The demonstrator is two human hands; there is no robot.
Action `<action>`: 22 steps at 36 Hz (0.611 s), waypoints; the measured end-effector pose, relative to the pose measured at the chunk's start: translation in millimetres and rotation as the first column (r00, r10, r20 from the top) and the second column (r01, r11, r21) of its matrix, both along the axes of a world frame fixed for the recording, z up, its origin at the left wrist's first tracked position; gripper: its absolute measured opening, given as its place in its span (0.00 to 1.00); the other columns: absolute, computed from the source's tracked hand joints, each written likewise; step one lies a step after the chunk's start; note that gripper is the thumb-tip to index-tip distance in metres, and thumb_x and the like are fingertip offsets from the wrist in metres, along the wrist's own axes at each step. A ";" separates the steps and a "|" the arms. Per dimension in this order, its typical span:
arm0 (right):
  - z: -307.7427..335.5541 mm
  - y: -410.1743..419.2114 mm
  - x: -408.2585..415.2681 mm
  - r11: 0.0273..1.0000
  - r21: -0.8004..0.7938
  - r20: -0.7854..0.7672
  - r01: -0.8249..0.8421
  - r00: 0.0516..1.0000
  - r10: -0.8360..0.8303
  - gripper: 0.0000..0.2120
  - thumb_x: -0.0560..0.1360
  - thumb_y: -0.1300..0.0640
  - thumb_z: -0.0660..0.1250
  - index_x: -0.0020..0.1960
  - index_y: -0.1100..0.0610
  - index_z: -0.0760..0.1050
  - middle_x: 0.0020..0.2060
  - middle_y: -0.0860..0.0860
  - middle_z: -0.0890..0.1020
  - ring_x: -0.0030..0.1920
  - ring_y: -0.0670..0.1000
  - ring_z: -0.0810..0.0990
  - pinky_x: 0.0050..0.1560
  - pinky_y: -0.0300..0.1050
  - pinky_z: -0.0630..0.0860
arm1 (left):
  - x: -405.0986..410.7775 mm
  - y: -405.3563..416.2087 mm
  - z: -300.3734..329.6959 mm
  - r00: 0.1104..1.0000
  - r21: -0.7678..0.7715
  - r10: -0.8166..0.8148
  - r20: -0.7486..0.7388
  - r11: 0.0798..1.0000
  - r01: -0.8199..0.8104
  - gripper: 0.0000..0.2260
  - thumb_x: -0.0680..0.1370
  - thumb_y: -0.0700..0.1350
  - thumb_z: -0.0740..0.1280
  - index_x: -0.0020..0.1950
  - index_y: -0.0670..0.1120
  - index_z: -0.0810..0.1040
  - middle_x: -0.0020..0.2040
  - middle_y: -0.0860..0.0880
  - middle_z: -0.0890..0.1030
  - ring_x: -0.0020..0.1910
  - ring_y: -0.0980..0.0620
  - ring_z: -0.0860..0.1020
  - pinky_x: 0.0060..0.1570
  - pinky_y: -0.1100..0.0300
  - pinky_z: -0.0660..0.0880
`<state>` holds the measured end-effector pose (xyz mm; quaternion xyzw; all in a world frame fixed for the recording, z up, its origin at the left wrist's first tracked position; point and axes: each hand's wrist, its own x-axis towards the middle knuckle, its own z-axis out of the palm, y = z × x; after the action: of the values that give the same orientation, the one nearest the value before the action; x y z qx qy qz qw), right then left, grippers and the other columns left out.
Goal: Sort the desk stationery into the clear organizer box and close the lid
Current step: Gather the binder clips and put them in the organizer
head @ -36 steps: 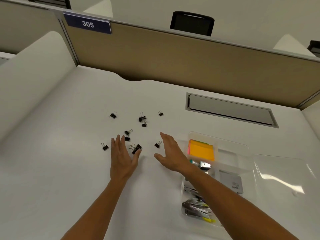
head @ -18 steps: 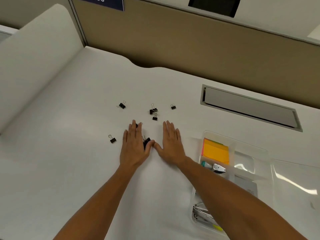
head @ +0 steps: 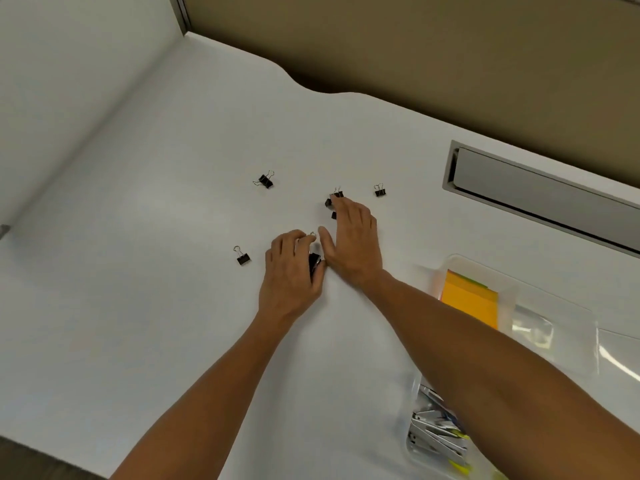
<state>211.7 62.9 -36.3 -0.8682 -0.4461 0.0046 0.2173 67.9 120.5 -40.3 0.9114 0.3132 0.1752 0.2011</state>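
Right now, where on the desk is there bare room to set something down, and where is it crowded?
Bare: the wide stretch left of the left hand, beyond the lone binder clip, and the near desk beside the forearms. Crowded: around the right hand, where binder clips cluster, and the right edge, taken by the clear organizer box.

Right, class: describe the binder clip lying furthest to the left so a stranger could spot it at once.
Start on the white desk and find the left hand. Just to its left, apart from the fingers, lies a black binder clip. It lies alone on bare desk, nearer the viewer than the other loose clips, its wire loop pointing away.
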 end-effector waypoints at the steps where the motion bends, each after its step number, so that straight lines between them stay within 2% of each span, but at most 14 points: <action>1: -0.2 1.0 0.5 1.000 0.004 0.018 0.001 1.000 -0.001 0.26 0.77 0.46 0.60 0.73 0.53 0.64 0.67 0.49 0.71 0.67 0.52 0.66 0.67 0.49 0.66 | 1.5 0.5 0.0 1.000 -0.005 0.005 0.002 1.000 -0.005 0.17 0.76 0.51 0.66 0.62 0.46 0.74 0.60 0.47 0.74 0.60 0.47 0.70 0.55 0.54 0.71; 6: -3.3 1.5 -0.4 0.999 0.022 0.042 0.031 0.999 -0.032 0.17 0.77 0.47 0.61 0.62 0.53 0.74 0.57 0.51 0.75 0.57 0.53 0.71 0.57 0.48 0.70 | 5.9 2.0 0.2 1.000 0.009 -0.008 0.018 1.000 0.008 0.08 0.76 0.49 0.66 0.50 0.46 0.76 0.55 0.47 0.74 0.53 0.47 0.71 0.50 0.55 0.71; 12: -5.9 2.0 -0.9 0.996 0.088 -0.029 0.026 0.999 -0.023 0.09 0.77 0.50 0.63 0.51 0.55 0.74 0.49 0.50 0.75 0.49 0.51 0.72 0.50 0.49 0.74 | 6.0 3.6 -2.6 0.999 0.021 -0.023 0.033 1.000 0.022 0.07 0.76 0.47 0.67 0.43 0.44 0.75 0.50 0.46 0.75 0.46 0.47 0.71 0.45 0.56 0.72; 17: -5.5 -3.1 -7.2 0.988 0.145 -0.070 0.043 0.997 -0.033 0.09 0.77 0.52 0.64 0.53 0.56 0.73 0.49 0.50 0.77 0.48 0.50 0.73 0.49 0.49 0.75 | 5.6 2.6 2.0 0.997 0.023 -0.039 0.061 0.999 0.037 0.08 0.76 0.47 0.68 0.42 0.44 0.71 0.39 0.48 0.73 0.37 0.50 0.69 0.38 0.55 0.71; 22: -7.7 -16.0 -18.6 0.993 0.113 -0.025 0.045 0.999 -0.042 0.11 0.78 0.52 0.63 0.57 0.57 0.75 0.50 0.52 0.75 0.47 0.51 0.73 0.49 0.47 0.75 | 2.4 1.0 4.0 0.997 0.087 -0.048 0.053 0.995 0.043 0.10 0.75 0.47 0.68 0.37 0.44 0.73 0.35 0.48 0.73 0.33 0.50 0.69 0.32 0.56 0.71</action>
<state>193.1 46.9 -44.0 -0.8639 -0.4240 -0.0155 0.2714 70.3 121.5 -36.3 0.9209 0.2790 0.2090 0.1743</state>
